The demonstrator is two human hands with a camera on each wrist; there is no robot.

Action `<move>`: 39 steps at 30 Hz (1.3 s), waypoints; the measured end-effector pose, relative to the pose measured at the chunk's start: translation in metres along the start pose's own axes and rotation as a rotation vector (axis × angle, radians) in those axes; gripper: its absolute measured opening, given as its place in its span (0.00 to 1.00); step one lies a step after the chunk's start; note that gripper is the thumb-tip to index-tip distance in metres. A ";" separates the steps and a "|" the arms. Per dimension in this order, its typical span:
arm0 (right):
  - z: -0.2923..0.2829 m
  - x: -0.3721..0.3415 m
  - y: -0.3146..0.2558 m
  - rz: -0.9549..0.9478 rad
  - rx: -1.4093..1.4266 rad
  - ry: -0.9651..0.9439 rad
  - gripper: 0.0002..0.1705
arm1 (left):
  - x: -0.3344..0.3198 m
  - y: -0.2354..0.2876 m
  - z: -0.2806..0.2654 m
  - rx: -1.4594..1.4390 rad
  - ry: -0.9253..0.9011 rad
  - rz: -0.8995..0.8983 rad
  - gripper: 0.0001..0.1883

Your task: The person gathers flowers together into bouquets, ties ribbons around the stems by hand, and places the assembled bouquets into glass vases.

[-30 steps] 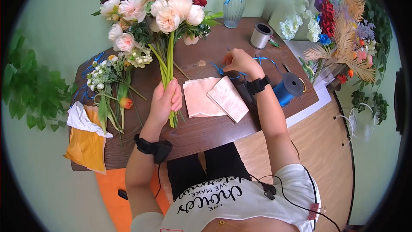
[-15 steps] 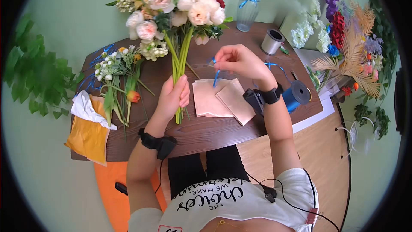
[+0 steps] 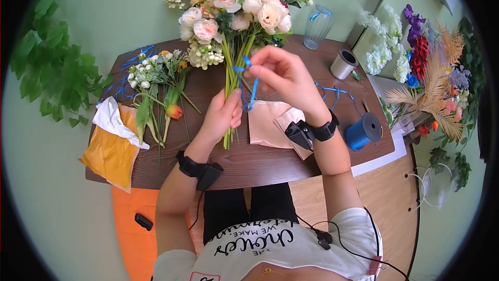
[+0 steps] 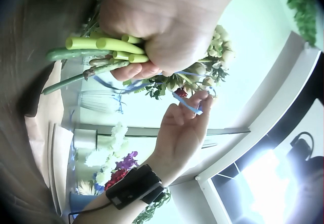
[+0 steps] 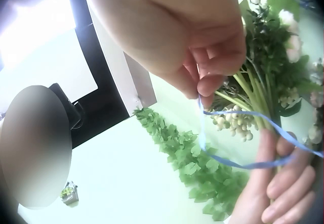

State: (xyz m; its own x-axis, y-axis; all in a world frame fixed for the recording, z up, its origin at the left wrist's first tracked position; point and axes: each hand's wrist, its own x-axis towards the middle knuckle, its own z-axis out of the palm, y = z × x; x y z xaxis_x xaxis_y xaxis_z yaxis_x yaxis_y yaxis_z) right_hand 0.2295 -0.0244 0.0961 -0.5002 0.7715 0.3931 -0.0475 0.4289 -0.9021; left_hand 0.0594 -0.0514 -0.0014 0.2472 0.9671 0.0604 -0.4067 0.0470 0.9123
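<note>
A bouquet of pale roses [image 3: 271, 15] and a sunflower stands upright over the table, its green stems [image 3: 228, 68] gripped low by the left hand [image 3: 220, 116]. In the left wrist view the cut stem ends [image 4: 106, 44] poke out below that fist [image 4: 167, 26]. The right hand [image 3: 285, 75] pinches a blue ribbon [image 3: 254, 91] between thumb and fingers, just right of the stems. From the right wrist view, the ribbon [image 5: 243, 164] hangs in a loose loop from the fingertips and crosses by the stems above the left hand [image 5: 283, 183].
Pink paper sheets [image 3: 267, 125] lie right of the stems. Farther right are a blue ribbon spool [image 3: 363, 131], a silver spool [image 3: 343, 64] and a glass vase [image 3: 317, 29]. Loose flowers [image 3: 156, 70] and an orange-yellow packet [image 3: 112, 146] occupy the table's left side.
The right hand has lifted the ribbon from the table and carried it up to the stems. The bouquet stays in the left hand; the head view has shifted.
</note>
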 end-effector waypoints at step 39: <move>-0.023 -0.010 -0.002 0.116 -0.610 -0.078 0.06 | 0.002 -0.001 -0.010 -0.202 -0.315 -0.159 0.19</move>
State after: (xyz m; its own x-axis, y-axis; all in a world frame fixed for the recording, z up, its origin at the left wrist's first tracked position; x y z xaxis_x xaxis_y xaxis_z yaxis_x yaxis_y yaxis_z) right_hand 0.2540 -0.0222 0.0985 -0.5351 0.8025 0.2639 0.5016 0.5532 -0.6651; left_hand 0.0517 -0.0473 -0.0064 0.5655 0.8213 0.0753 -0.4988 0.2680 0.8242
